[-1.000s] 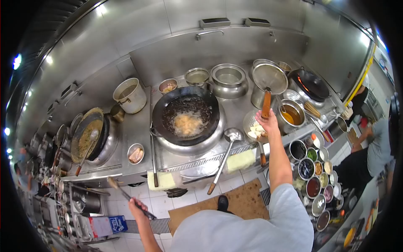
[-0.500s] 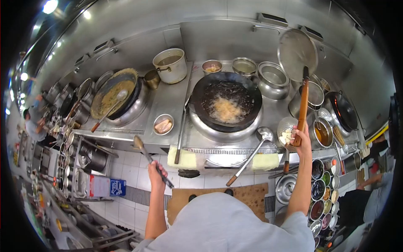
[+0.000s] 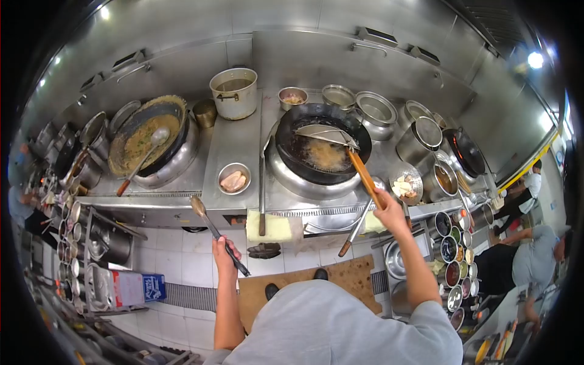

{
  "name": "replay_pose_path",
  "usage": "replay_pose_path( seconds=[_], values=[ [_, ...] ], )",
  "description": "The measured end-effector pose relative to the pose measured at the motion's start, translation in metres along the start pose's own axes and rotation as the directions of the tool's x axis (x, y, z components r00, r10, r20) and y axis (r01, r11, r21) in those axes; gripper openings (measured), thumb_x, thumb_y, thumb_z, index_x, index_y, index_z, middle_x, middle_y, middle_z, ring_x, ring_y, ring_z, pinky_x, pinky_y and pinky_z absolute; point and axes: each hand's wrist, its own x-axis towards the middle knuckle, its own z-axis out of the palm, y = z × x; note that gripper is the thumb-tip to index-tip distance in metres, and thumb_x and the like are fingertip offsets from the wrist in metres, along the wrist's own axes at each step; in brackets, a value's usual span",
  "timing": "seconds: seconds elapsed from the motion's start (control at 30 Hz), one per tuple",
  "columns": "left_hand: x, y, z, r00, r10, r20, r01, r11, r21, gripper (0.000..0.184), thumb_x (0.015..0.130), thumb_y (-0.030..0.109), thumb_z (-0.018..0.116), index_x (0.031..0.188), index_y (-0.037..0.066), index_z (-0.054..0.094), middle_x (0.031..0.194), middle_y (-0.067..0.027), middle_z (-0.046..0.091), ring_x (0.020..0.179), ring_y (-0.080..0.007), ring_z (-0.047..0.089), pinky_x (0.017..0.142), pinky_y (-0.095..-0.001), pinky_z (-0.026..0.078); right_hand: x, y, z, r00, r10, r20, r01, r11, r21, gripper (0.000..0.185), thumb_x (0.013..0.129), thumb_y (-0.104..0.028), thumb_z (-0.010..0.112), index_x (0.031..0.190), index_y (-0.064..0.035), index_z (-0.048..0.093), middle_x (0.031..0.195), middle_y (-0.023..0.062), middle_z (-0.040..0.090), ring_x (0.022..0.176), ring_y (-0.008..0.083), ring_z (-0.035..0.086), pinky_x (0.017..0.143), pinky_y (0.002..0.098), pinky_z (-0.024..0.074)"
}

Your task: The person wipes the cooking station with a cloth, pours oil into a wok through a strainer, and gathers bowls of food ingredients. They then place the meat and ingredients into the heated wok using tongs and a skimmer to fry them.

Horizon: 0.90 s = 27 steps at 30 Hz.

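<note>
My right hand (image 3: 391, 210) is closed round the wooden handle of a large mesh strainer (image 3: 325, 132). The strainer is tilted inside the black wok (image 3: 291, 155), its mesh over the far part of the dark oil. Pale golden food (image 3: 326, 157) bubbles in the oil on the near side. Low over the floor at the counter's front, my left hand (image 3: 224, 250) grips tongs (image 3: 208, 220), their tan tips pointing up and away from me. A steel bowl (image 3: 234, 177) of pale meat pieces stands beyond the tongs.
A second wok (image 3: 146, 140) with brown liquid and a ladle sits left. A tall pot (image 3: 234, 100) stands between the woks. Right lie a perforated skimmer (image 3: 415, 182) with white pieces and several seasoning tubs (image 3: 451, 274). A co-worker (image 3: 529, 255) is at right.
The strainer has come down from the raised position at right into the wok, my right hand moving left with it. The left hand keeps its tongs. The view has shifted slightly right.
</note>
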Motion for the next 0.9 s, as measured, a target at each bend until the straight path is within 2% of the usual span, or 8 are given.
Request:
replay_pose_path(
  seconds=[0.1,0.37,0.43,0.57,0.67,0.7,0.73,0.9],
  values=[
    [-0.001,0.006,-0.024,0.999,0.006,-0.041,-0.006,1.0,-0.013,0.012,0.096,0.024,0.044,0.097,0.011,0.044,0.065,-0.0013,0.045,0.043,-0.0114,0.041,0.038,-0.0254,0.035,-0.029,-0.025,0.044,0.992,-0.075,-0.097,0.062,0.989,-0.131,0.064,0.069,-0.006,0.064,0.131,-0.0189,0.05,0.106,0.0171,0.063,0.101,0.0369,0.059,0.088,0.0401,0.0471],
    [-0.01,0.014,-0.061,0.996,-0.024,-0.091,0.024,1.0,-0.001,0.019,0.096,0.029,0.047,0.097,0.009,0.046,0.064,-0.0011,0.046,0.044,-0.0115,0.042,0.039,-0.0268,0.035,-0.071,0.008,0.2,0.959,-0.196,-0.204,0.198,0.98,-0.015,0.083,0.076,-0.004,0.071,0.144,-0.0057,0.024,0.117,0.0162,0.056,0.103,0.029,0.059,0.089,0.0387,0.0474],
    [-0.009,0.012,-0.064,0.997,-0.048,-0.058,0.047,0.999,-0.014,0.017,0.095,0.026,0.046,0.099,0.009,0.044,0.066,-0.0019,0.046,0.044,-0.0112,0.042,0.038,-0.0254,0.036,-0.075,0.002,0.211,0.981,0.117,0.154,-0.177,0.864,0.471,0.085,0.081,-0.011,0.069,0.146,-0.0047,0.014,0.109,0.0142,0.056,0.098,0.0256,0.059,0.087,0.0347,0.0488],
    [-0.012,0.006,-0.055,0.996,-0.089,-0.02,0.089,0.996,0.001,0.019,0.094,0.027,0.048,0.098,0.009,0.044,0.066,-0.0024,0.046,0.044,-0.0121,0.042,0.038,-0.0264,0.037,-0.073,-0.01,0.217,0.902,0.186,0.39,-0.367,0.808,0.462,0.088,0.085,-0.017,0.067,0.147,-0.0042,0.006,0.105,0.0118,0.055,0.093,0.0212,0.059,0.082,0.0312,0.0499],
    [-0.01,0.0,-0.044,0.985,-0.162,0.064,0.163,0.987,-0.009,0.021,0.094,0.029,0.048,0.1,0.009,0.046,0.069,-0.0036,0.049,0.048,-0.0142,0.046,0.043,-0.0287,0.043,-0.074,-0.024,0.208,0.832,0.24,0.5,-0.499,0.717,0.487,0.08,0.085,-0.018,0.066,0.145,-0.0017,0.016,0.102,0.0128,0.056,0.092,0.0236,0.059,0.081,0.0336,0.0483],
    [-0.007,-0.003,-0.039,0.979,-0.176,0.103,0.181,0.983,-0.038,0.021,0.094,0.029,0.048,0.1,0.009,0.046,0.072,-0.0047,0.051,0.051,-0.0156,0.05,0.047,-0.0299,0.047,-0.072,-0.012,0.213,0.979,0.067,0.194,-0.128,0.939,0.319,0.075,0.084,-0.016,0.065,0.144,-0.0019,0.022,0.101,0.0139,0.056,0.095,0.0261,0.058,0.083,0.0352,0.0472],
    [-0.007,-0.002,-0.028,0.974,-0.189,0.122,0.198,0.978,-0.065,0.024,0.095,0.032,0.048,0.103,0.009,0.047,0.081,-0.0073,0.055,0.065,-0.0185,0.055,0.058,-0.0346,0.051,-0.07,-0.007,0.22,0.972,-0.223,-0.07,0.224,0.974,0.017,0.07,0.083,-0.013,0.065,0.142,-0.0021,0.028,0.1,0.015,0.057,0.097,0.0286,0.057,0.086,0.0369,0.046],
    [-0.001,-0.009,0.046,0.931,-0.212,0.298,0.277,0.941,-0.193,0.03,0.098,0.037,0.046,0.112,0.011,0.051,0.122,-0.0064,0.053,0.114,-0.0221,0.049,0.091,-0.046,0.047,-0.075,-0.113,0.181,0.836,-0.508,0.206,0.447,0.85,0.279,0.071,0.078,-0.014,0.066,0.14,-0.0047,0.033,0.121,0.0231,0.054,0.115,0.0337,0.052,0.096,0.0395,0.0409]
  ],
)
